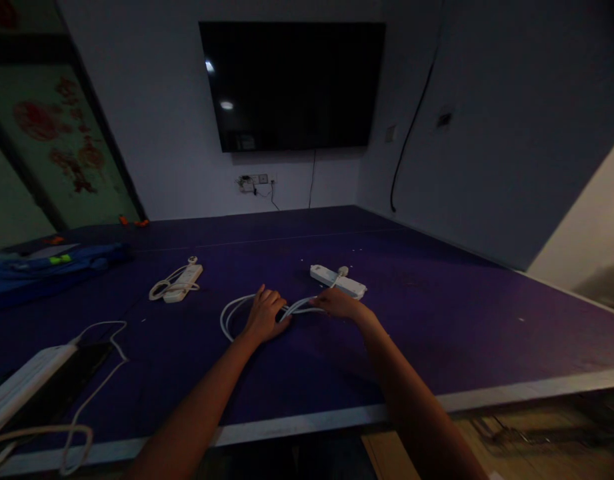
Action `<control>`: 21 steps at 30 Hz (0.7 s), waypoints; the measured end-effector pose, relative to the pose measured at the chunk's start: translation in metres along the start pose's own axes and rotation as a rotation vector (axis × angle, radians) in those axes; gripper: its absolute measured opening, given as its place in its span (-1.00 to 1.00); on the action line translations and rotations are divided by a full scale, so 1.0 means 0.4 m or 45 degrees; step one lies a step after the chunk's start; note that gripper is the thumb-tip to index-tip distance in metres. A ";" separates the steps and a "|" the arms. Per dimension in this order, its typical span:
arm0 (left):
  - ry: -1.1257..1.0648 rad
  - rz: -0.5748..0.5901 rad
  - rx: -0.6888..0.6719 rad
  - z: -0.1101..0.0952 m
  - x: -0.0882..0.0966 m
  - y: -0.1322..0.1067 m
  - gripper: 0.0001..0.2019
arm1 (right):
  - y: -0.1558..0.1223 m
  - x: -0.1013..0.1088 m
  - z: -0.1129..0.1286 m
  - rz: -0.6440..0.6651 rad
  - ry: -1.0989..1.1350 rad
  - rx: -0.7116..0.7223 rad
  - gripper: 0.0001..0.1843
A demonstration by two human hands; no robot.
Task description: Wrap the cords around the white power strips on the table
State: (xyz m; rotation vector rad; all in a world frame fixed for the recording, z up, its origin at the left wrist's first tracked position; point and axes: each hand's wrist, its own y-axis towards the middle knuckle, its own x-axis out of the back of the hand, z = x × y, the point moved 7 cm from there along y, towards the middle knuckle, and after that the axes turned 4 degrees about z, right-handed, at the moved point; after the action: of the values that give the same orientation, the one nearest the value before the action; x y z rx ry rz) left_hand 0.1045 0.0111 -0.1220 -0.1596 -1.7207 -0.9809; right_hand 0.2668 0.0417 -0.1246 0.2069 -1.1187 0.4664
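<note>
A white power strip (pixel 338 280) lies on the dark blue table (pixel 437 320), its white cable (pixel 237 310) looped in coils toward the left. My left hand (pixel 264 315) rests on the coiled loops with fingers curled over the strands. My right hand (pixel 337 303) is closed on the cable bundle just in front of the strip. Both forearms reach in from the near edge.
A second white power strip with bundled cord (pixel 181 283) lies to the left. A third strip (pixel 21 383) with loose cable sits at the near left corner beside a dark flat object. Blue cloth (pixel 47 267) lies far left. A television (pixel 291 83) hangs on the wall.
</note>
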 end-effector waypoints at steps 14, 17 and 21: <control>0.014 -0.004 0.016 -0.004 0.008 0.003 -0.74 | -0.001 -0.027 0.018 0.093 0.069 0.001 -0.38; 0.016 0.005 -0.008 -0.014 0.015 0.005 -0.67 | -0.005 -0.011 0.011 0.078 0.053 -0.023 -0.34; 0.024 0.036 0.001 -0.018 0.026 0.008 -0.50 | -0.014 0.024 -0.007 -0.022 0.032 -0.127 -0.37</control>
State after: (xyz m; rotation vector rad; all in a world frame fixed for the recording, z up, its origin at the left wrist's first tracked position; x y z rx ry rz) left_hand 0.1073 0.0046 -0.1112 -0.1731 -1.6975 -0.9584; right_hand 0.2750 0.0404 -0.1169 0.1234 -1.1114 0.3959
